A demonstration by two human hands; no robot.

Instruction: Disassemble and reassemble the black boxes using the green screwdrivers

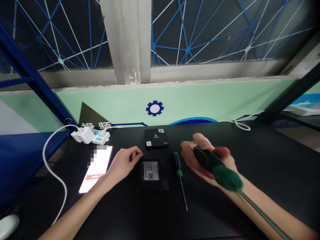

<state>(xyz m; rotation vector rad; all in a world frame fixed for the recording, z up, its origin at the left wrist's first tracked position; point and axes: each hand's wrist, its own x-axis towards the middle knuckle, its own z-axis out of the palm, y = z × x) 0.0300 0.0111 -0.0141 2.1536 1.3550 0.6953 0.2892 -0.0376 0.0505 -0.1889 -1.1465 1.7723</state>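
My right hand [208, 160] is wrapped round the black and green handle of a large screwdriver [228, 178], slightly blurred. Its long shaft points back over my forearm toward the lower right. The fingers of my left hand [127, 161] are pinched together just above the table; whatever lies between the fingertips is too small to make out. A tiny light speck sits beside them. Close by lies a flat black drive [151, 182] with a white printed label. Between my hands rests a smaller green and black screwdriver [178, 164], its tip toward me.
Behind the drive lies a flat black box [156, 137] with small stickers. A lit phone [100, 166] is left of my left hand, partly under my forearm. A white power strip [101, 136] with a plugged-in charger and cable [44, 156] stands at the back left of the black table [215, 216].
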